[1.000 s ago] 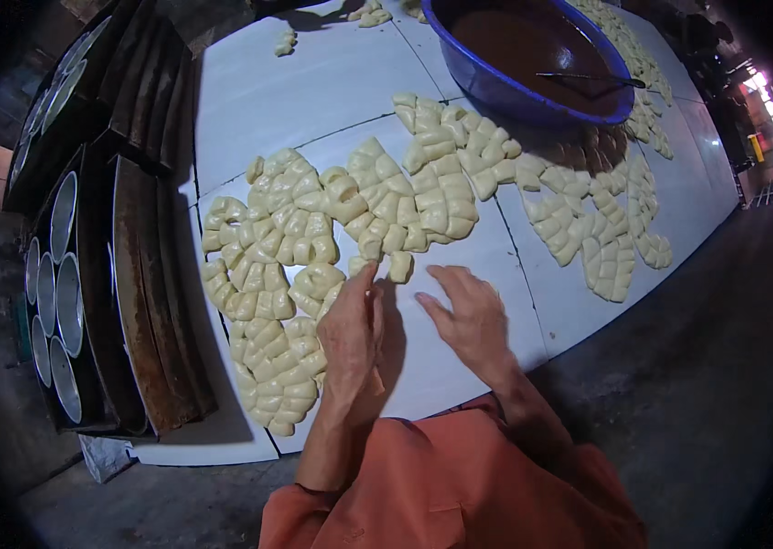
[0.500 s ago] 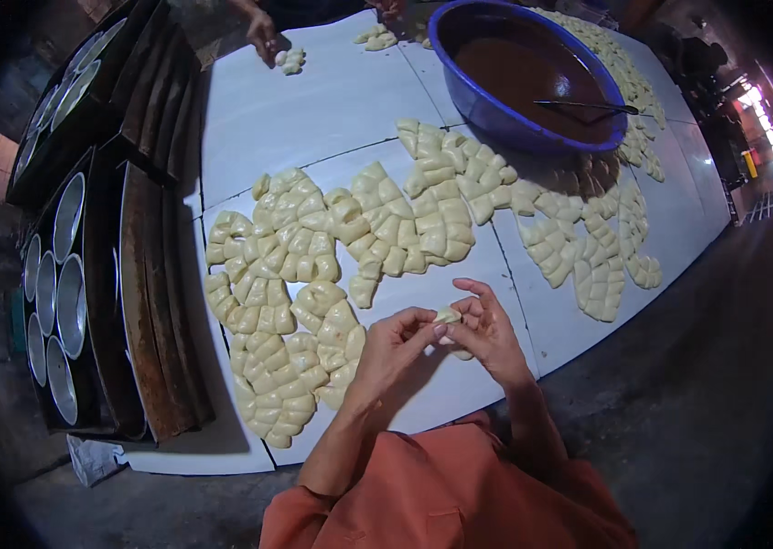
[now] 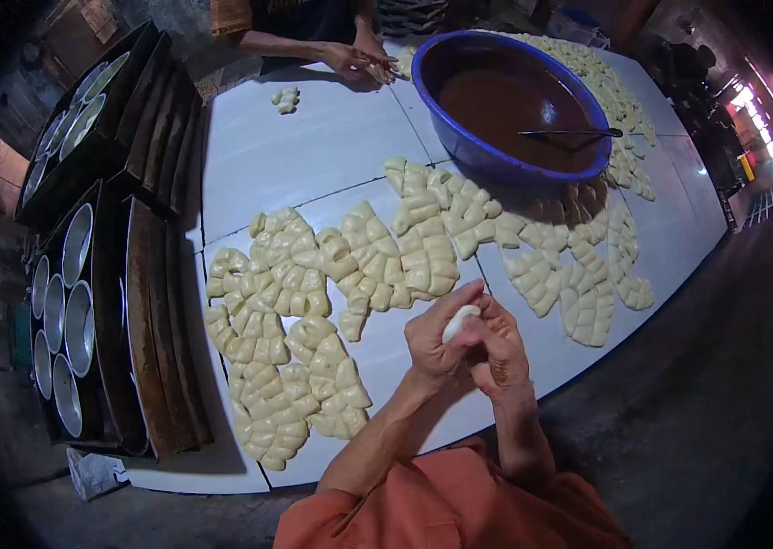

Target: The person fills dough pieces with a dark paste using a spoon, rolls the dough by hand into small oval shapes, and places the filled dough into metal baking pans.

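Note:
Between my two hands, above the near side of the white table, is a small pale lump of dough. My left hand curls around it from the left, thumb side up. From the right, my right hand closes on the same lump, its fingers bent and pressed against the left hand. Part of the lump is hidden by the fingers. Left of my hands lie many cut, glossy dough pieces in joined patches. Another patch of dough pieces lies to the right.
A blue basin of brown filling, with a dark-handled utensil across it, stands at the far right. Beyond the table are a co-worker's hands, near a few shaped pieces. Dark trays with round metal tins stack up at left.
My hands have drawn together around the dough, which was pinched at the fingertips before. The co-worker's hands have come together farther right, leaving the small shaped pieces. The view has shifted slightly.

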`<state>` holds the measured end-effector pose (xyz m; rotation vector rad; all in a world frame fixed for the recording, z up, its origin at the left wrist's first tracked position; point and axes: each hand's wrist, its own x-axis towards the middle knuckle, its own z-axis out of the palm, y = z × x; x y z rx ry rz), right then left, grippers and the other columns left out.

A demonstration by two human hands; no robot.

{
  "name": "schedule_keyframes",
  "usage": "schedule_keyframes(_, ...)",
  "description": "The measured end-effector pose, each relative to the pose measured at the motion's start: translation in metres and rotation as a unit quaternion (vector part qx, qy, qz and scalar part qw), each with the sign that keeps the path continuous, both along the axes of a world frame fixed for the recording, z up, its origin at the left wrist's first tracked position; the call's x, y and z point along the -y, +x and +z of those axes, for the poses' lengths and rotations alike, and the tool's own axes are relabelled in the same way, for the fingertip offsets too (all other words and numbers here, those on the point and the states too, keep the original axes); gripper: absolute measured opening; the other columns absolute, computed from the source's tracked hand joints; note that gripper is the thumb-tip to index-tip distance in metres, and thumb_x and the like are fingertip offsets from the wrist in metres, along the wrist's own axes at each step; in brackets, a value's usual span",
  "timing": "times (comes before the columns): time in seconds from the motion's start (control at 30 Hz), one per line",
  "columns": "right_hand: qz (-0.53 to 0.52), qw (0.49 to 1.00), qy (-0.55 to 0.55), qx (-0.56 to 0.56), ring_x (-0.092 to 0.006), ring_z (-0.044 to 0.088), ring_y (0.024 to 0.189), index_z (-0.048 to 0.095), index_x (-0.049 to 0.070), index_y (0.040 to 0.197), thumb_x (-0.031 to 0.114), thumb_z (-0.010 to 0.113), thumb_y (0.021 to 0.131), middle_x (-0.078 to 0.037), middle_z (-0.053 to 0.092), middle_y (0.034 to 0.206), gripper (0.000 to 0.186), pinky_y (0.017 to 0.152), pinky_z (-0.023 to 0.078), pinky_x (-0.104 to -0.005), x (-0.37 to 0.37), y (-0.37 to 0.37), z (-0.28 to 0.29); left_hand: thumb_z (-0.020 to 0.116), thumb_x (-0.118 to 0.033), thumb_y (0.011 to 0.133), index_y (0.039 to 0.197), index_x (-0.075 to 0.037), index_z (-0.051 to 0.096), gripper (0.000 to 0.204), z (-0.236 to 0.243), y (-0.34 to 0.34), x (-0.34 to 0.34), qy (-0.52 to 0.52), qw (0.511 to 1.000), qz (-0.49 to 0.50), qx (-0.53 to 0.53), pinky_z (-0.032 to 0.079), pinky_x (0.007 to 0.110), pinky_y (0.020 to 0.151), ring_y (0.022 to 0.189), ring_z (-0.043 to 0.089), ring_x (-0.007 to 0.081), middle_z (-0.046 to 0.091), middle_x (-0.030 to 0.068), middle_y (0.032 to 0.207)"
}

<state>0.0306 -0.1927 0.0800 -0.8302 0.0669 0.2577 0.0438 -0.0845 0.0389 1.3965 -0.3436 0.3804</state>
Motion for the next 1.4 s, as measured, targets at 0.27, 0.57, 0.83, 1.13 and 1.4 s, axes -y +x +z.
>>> schedule_keyframes(0.27, 0.044, 0.999, 0.005, -0.030, -0.0105, 0.064, 0.082, 0.057, 0.004, 0.110, 0.010, 0.060, 0.095, -0.004, 0.064, 0.093, 0.017, 0.073, 0.052, -0.0234, 0.034, 0.079, 0.008, 0.077, -0.013, 0.086, 0.140, 0.003, 0.047, 0.064, -0.011, 0.007, 0.054, -0.309, 0.890, -0.116, -0.316, 0.053, 0.026, 0.082, 0.099, 0.064, 0.0146, 0.064, 0.0154, 0.124)
schedule_keyframes(0.57, 0.044, 0.764, -0.619, 0.175, -0.0150, 0.063, 0.083, 0.062, 0.001, 0.100, 0.022, 0.059, 0.094, -0.007, 0.067, 0.091, 0.021, 0.074, 0.050, -0.0307, 0.119, 0.278, 0.048, 0.061, -0.018, 0.098, 0.129, 0.000, 0.056, 0.037, -0.002, 0.025, -0.008, -0.061, 0.927, -0.076, -0.362, 0.051, 0.026, 0.081, 0.098, 0.065, 0.0145, 0.066, 0.0109, 0.116)
schedule_keyframes(0.83, 0.233, 0.680, -0.680, 0.145, -0.0142, 0.060, 0.076, 0.065, 0.002, 0.093, 0.020, 0.062, 0.088, -0.005, 0.064, 0.077, 0.019, 0.070, 0.048, -0.0310, 0.133, 0.320, 0.005, 0.063, -0.025, 0.097, 0.126, 0.002, 0.060, 0.039, 0.008, 0.022, -0.014, 0.003, 0.901, -0.128, -0.415, 0.051, 0.027, 0.079, 0.093, 0.064, 0.0124, 0.067, 0.0074, 0.107)
schedule_keyframes(1.13, 0.091, 0.976, -0.195, 0.038, -0.0080, 0.060, 0.055, 0.058, 0.008, 0.096, 0.020, 0.061, 0.096, -0.002, 0.062, 0.070, 0.013, 0.046, 0.045, -0.0187, 0.073, 0.216, 0.058, 0.054, -0.033, 0.101, 0.133, -0.001, 0.054, 0.046, 0.020, 0.068, 0.019, -0.171, 0.908, -0.149, -0.353, 0.051, 0.033, 0.088, 0.103, 0.063, 0.0178, 0.065, 0.0081, 0.118)
schedule_keyframes(1.4, 0.059, 0.992, -0.112, -0.004, -0.0045, 0.060, 0.075, 0.055, 0.006, 0.115, 0.010, 0.060, 0.094, 0.000, 0.064, 0.091, 0.022, 0.066, 0.049, -0.0206, 0.033, 0.115, 0.000, 0.061, -0.025, 0.098, 0.112, -0.003, 0.066, 0.026, -0.005, 0.050, 0.007, -0.412, 0.833, -0.096, -0.356, 0.052, 0.028, 0.082, 0.086, 0.064, 0.0099, 0.069, 0.0032, 0.095)
